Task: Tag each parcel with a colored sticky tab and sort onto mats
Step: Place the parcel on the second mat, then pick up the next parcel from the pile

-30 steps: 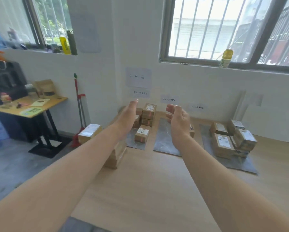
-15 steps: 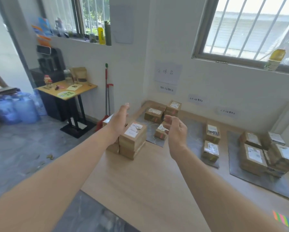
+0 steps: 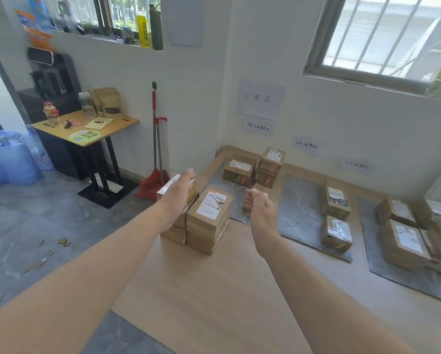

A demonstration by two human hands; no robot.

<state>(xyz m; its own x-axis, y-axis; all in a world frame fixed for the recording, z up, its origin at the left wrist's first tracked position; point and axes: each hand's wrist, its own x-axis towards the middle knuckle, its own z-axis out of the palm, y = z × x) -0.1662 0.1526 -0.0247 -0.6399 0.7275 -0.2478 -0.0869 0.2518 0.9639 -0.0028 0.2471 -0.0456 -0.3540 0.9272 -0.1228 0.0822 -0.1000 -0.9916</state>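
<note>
I'm hovering L hand (image 3: 181, 194), fingers straight, over parcel stack (image 3: 204, 235); R hand (image 3: 261, 209) loosely curled, empty. Likely pickup step; next: gripping top parcel (image 3: 211, 204).

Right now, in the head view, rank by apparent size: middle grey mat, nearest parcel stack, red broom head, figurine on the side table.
1. Middle grey mat
2. Nearest parcel stack
3. Red broom head
4. Figurine; it stands farther off, so only apparent size is sure.
</note>
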